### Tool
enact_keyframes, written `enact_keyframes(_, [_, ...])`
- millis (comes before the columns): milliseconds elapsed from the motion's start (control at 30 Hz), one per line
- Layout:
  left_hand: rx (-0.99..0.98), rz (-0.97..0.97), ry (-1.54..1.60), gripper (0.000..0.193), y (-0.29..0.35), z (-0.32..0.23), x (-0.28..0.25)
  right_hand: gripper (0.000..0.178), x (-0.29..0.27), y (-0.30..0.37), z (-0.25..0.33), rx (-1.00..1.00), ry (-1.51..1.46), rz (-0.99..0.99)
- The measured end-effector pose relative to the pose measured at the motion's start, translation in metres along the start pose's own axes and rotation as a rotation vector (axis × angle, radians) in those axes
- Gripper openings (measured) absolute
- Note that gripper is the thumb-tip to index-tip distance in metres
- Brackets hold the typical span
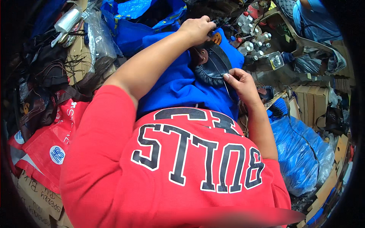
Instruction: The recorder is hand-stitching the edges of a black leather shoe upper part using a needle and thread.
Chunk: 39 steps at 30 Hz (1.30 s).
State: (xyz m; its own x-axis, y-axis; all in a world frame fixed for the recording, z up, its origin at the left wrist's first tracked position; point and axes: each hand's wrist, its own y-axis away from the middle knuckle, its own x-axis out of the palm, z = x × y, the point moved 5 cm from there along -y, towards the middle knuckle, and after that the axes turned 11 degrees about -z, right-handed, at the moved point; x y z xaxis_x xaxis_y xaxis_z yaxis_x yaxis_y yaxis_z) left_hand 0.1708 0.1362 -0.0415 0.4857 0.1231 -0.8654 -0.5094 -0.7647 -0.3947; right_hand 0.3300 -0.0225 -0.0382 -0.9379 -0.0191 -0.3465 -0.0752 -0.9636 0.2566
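A dark leather shoe upper (215, 65) with a gathered, puckered edge lies across my blue-covered lap (171, 85). Its brown side piece has metal eyelets, and an orange-brown piece with holes (216, 38) shows at its far end. My right hand (242, 84) pinches the puckered edge between thumb and finger at the near right. From that pinch a thin pale strand (227, 89) hangs down. At the upper's far end my left hand (197, 31) is closed, fingers curled under. What it grips is hidden behind the fingers.
Several small bottles (254, 43) stand at the far right beside a bent tan frame (319, 45). A blue plastic-wrapped bundle (294, 152) sits right of me. To the left are a red bag (49, 140), dark shoe parts (36, 106) and clear plastic (100, 41). Ahead lies a blue bag (131, 11).
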Motion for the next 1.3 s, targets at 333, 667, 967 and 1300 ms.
enact_keyframes(333, [0.226,0.168,0.413,0.017,0.059,-0.056,-0.042,0.022,0.005,-0.022,0.020,-0.115,0.240,0.065])
enact_keyframes(667, [0.087,0.268,-0.169,0.019,0.024,0.021,-0.153,0.027,-0.003,-0.032,0.017,-0.131,0.290,0.114])
enact_keyframes(967, [0.177,0.064,0.119,0.034,0.077,-0.005,-0.104,0.027,0.000,-0.035,0.020,-0.106,0.241,0.242])
enact_keyframes(1300, [0.226,0.228,0.216,0.025,0.092,-0.028,-0.058,0.026,-0.004,-0.018,0.018,-0.214,0.228,0.133])
